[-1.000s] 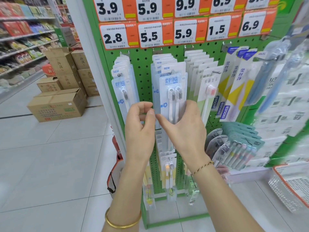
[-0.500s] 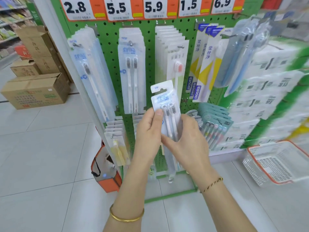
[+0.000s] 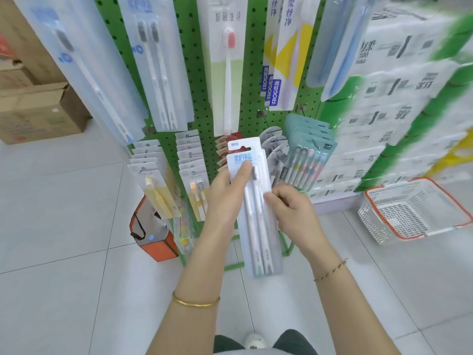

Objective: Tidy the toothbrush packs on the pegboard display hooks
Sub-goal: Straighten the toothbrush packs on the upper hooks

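Observation:
I hold a two-brush toothbrush pack [image 3: 257, 226] with a blue-and-white "NEW" header, off its hook, in front of the lower part of the green pegboard [image 3: 252, 85]. My left hand [image 3: 226, 194] grips its upper left edge, thumb across the front of the card. My right hand [image 3: 291, 210] pinches its right edge at mid-height. A matching two-brush pack [image 3: 158, 67] hangs on the board above left, beside a single pink-bristle pack [image 3: 227, 65]. Several smaller packs [image 3: 190, 160] hang on the lower hooks behind the held one.
An orange-rimmed white shopping basket [image 3: 409, 213] sits on the tiled floor at right, below stacked tissue bundles [image 3: 399, 98]. Cardboard boxes [image 3: 38, 111] stand at left. An orange bag [image 3: 151, 231] leans at the display's foot. My shoe [image 3: 254, 340] shows at the bottom.
The pack has come off its upper hook and moved down in front of the lower rows. My view has tilted downward and closer; both hands kept their hold on it.

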Available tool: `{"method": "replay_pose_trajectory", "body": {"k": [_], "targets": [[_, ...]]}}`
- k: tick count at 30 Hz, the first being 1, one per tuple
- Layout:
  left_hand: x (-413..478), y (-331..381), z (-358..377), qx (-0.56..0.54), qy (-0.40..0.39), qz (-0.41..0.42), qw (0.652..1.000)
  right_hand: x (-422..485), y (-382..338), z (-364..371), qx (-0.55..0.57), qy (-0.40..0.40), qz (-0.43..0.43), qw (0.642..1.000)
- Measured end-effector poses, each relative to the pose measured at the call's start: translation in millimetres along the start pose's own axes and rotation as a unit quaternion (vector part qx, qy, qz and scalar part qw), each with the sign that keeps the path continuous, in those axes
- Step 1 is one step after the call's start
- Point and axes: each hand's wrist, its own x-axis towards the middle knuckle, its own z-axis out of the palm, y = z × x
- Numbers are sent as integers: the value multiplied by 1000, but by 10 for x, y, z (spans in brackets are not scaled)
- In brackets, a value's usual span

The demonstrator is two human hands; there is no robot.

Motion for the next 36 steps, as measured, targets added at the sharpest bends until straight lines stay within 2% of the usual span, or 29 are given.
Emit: {"method": "replay_pose_trajectory", "body": {"k": [6, 11, 14, 19, 24, 29, 36], "targets": [[72, -129, -34, 59, 14, 24, 998, 9, 37, 76, -8, 13, -11, 1000], [110, -147, -54, 66, -33, 44, 996, 31, 69, 105, 28, 29, 19, 999], [127, -256, -31, 121, -81, 41, 988, 83, 89, 68, 94, 31, 65, 993], [32, -346, -48, 157, -132, 53, 977, 108, 172, 32, 128, 37, 98, 986], [-64, -472, -99, 226, -234, 8, 946, 136, 302, -22, 190, 82, 163, 965], [-137, -470, -112, 270, -289, -18, 918, 192, 417, -67, 221, 123, 169, 953], [-161, -454, -76, 383, -267, -11, 884, 227, 502, -85, 245, 177, 192, 934]]}}
